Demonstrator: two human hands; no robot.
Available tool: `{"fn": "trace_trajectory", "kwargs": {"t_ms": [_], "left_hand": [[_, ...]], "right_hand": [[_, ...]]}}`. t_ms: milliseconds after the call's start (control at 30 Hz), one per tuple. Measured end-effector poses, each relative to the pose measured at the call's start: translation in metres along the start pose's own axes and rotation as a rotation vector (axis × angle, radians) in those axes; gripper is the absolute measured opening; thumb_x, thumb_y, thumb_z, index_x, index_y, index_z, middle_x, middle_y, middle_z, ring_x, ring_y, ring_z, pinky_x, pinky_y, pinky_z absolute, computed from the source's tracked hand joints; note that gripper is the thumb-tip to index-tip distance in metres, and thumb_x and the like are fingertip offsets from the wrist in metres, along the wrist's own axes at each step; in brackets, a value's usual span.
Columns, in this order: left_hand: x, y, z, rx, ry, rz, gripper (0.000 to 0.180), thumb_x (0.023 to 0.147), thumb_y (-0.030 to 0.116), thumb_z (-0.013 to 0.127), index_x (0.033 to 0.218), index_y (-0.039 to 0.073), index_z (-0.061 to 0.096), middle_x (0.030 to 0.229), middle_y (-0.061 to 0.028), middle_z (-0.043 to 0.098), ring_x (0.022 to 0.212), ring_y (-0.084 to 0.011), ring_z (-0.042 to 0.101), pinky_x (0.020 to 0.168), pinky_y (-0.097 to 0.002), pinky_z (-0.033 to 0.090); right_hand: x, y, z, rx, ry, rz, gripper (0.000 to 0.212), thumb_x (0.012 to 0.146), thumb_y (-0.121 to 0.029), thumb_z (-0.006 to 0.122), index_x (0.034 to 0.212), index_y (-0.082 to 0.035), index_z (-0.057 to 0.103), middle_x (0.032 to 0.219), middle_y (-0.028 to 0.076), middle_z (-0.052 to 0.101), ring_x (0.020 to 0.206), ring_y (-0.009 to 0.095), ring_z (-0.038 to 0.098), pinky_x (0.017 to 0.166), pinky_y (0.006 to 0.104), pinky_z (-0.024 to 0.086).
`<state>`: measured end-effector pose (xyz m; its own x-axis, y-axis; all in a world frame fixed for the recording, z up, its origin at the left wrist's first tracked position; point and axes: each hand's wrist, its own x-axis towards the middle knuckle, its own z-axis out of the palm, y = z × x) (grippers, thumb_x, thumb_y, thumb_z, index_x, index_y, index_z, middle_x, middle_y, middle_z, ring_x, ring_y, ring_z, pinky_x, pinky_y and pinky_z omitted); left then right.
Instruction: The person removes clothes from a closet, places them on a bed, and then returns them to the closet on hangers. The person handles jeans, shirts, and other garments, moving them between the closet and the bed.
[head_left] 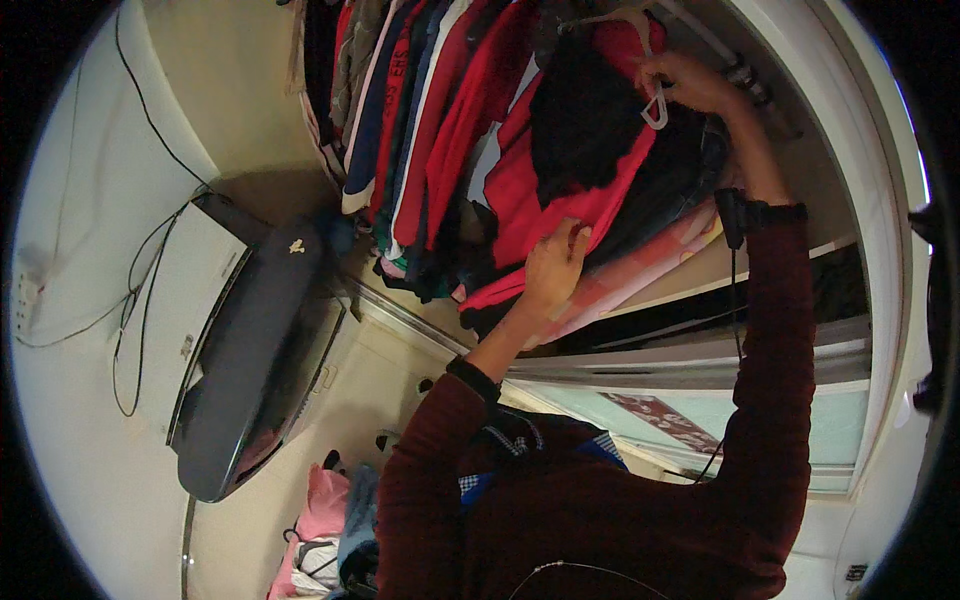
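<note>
Dark maroon long sleeves (770,400) on both arms, lower centre to right of frame. Black band (473,378) at left wrist; black strap (760,213) at right wrist, thin black cable (737,320) hanging from it.

A row of hanging clothes (420,110), mostly red, dark blue and white, is seen packed closely inside an open wardrobe. Below the clothes, a folded pinkish checked cloth (640,275) is laid on a shelf (760,265). A sliding-door track (690,360) is seen along the wardrobe's lower edge. A flat dark television (255,340) is mounted against the pale wall (80,200), with thin black cables (135,290) trailing across the wall beside it. A pile of pink and blue clothing (330,530) is noted on the floor at the lower edge.
</note>
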<state>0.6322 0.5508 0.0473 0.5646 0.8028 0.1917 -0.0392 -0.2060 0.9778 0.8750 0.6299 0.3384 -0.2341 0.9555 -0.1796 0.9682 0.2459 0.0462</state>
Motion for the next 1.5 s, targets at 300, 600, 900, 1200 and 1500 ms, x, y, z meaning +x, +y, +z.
{"fn": "trace_trajectory", "kwargs": {"t_ms": [300,600,900,1200,1500], "left_hand": [[0.021,-0.017,0.016,0.260,0.290,0.294,0.032,0.095,0.030,0.065,0.120,0.011,0.070,0.142,-0.0237,0.049,0.125,-0.0436,0.047,0.100,-0.0539,0.046],[0.046,-0.041,0.021,0.242,0.360,0.288,0.044,0.094,0.030,0.066,0.129,0.003,0.062,0.146,-0.0273,0.043,0.128,-0.0470,0.044,0.107,-0.0554,0.040],[0.047,-0.032,-0.032,0.351,0.240,0.293,0.047,0.087,0.016,0.068,0.133,0.005,0.059,0.135,-0.0217,0.053,0.119,-0.0444,0.052,0.102,-0.0530,0.044],[0.011,-0.032,-0.017,0.418,-0.063,0.350,0.066,0.092,0.034,0.066,0.145,0.000,0.046,0.141,-0.0301,0.047,0.123,-0.0494,0.051,0.107,-0.0508,0.043],[-0.003,-0.020,-0.013,0.394,-0.077,0.360,0.071,0.090,0.036,0.069,0.145,-0.002,0.046,0.141,-0.0284,0.048,0.122,-0.0492,0.052,0.105,-0.0504,0.046]], "right_hand": [[-0.021,-0.014,-0.009,0.290,0.006,0.066,0.016,0.078,0.012,0.063,0.079,-0.002,0.054,0.107,0.012,0.069,0.108,0.024,0.065,0.098,0.0359,0.050],[-0.026,-0.025,-0.015,0.347,0.033,0.101,0.012,0.081,0.008,0.062,0.081,-0.003,0.057,0.109,0.012,0.070,0.122,0.023,0.058,0.101,0.0347,0.048],[-0.017,-0.019,-0.008,0.115,-0.022,0.115,0.018,0.076,0.015,0.058,0.084,0.000,0.062,0.097,0.013,0.071,0.114,0.027,0.066,0.108,0.0388,0.045],[0.072,-0.105,-0.018,-0.344,0.239,0.205,0.029,0.087,-0.001,0.056,0.114,-0.005,0.066,0.121,0.015,0.066,0.114,0.036,0.062,0.099,0.0451,0.049],[0.184,-0.076,0.038,-0.628,0.412,-0.067,0.051,0.083,0.001,0.062,0.133,-0.010,0.058,0.135,0.014,0.058,0.125,0.035,0.056,0.105,0.0438,0.047]]}}
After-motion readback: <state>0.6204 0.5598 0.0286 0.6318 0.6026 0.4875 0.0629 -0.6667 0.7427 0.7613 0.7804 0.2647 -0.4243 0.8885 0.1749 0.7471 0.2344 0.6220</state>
